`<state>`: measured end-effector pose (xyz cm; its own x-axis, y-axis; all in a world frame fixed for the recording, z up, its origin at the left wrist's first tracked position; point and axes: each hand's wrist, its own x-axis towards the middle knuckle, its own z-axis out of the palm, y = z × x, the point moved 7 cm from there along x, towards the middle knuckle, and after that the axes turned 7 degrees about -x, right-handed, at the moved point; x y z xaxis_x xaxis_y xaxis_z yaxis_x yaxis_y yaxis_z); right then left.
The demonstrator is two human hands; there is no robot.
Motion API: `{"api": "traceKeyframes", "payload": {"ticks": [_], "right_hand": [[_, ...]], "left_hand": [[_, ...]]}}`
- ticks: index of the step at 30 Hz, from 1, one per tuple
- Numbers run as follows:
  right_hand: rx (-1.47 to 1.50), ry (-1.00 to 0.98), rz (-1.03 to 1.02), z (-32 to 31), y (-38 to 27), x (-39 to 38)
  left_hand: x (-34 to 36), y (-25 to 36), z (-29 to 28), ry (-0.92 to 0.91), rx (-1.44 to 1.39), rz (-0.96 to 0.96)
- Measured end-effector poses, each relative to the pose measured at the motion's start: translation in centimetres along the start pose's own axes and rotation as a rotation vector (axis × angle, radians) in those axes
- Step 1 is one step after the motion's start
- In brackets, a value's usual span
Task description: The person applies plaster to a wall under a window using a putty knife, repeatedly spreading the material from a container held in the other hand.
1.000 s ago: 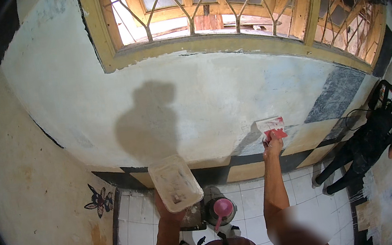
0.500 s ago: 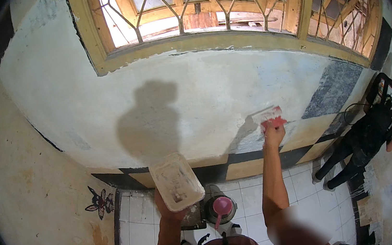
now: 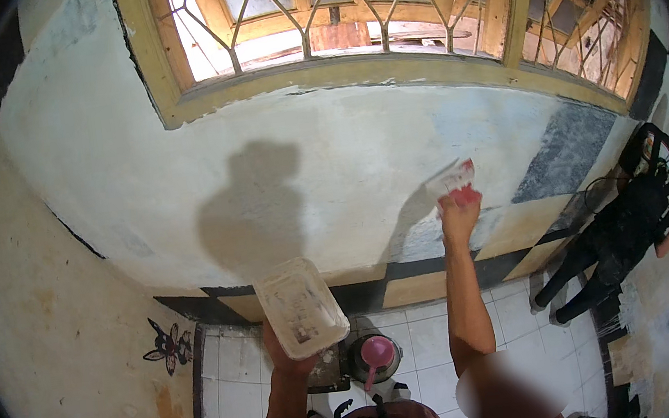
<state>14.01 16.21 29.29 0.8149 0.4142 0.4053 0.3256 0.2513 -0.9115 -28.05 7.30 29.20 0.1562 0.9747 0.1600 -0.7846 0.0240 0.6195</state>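
My right hand (image 3: 460, 221) grips a putty knife (image 3: 452, 179) with a red handle and a wide, pale, smeared blade. Its blade is at the whitish wall (image 3: 347, 174) below the window, over a freshly coated patch; whether the whole edge touches, I cannot tell. Low on the left, my left hand (image 3: 287, 356) is closed around the side and underside of a rectangular plastic tub (image 3: 303, 307). Pale putty residue coats the tub's inside, and most of the left fingers are hidden behind it.
A wooden window frame (image 3: 352, 69) with metal bars spans the top. Beneath me, a pink dipper (image 3: 377, 351) rests on a dark bucket (image 3: 397, 360) on the tiled floor (image 3: 427, 330). Another person in dark clothes (image 3: 620, 251) stands at the right wall.
My right hand has moved slightly up and left along the wall with the putty knife, whose blade is now more tilted. The left hand and tub stay almost in place.
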Motion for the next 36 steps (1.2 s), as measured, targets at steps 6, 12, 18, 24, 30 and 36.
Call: {"api": "traceKeyframes", "payload": {"ticks": [6,12,18,24,30,36], "right_hand": [[-0.577,0.039,-0.128,-4.0,3.9,-2.7],[-0.574,0.032,-0.351,2.2,4.6,-0.5],[-0.451,-0.397,-0.475,11.8,-1.0,-13.0],[-0.398,-0.168,-0.325,0.1,7.3,-7.6],[-0.56,0.19,-0.204,-7.4,9.3,2.5],[-0.741,0.058,-0.347,0.0,6.7,-2.1]], "left_hand": [[-0.7,-0.1,-4.8,0.156,-0.213,-0.078],[-1.1,-0.5,-4.0,0.305,-0.326,-0.152],[-0.7,0.7,-3.2,0.176,-0.299,-0.131],[-1.4,1.5,-3.1,0.215,-0.355,-0.114],[-2.7,1.1,-6.0,0.253,-0.295,-0.121],[-2.8,1.3,-4.4,0.214,-0.267,-0.135]]}}
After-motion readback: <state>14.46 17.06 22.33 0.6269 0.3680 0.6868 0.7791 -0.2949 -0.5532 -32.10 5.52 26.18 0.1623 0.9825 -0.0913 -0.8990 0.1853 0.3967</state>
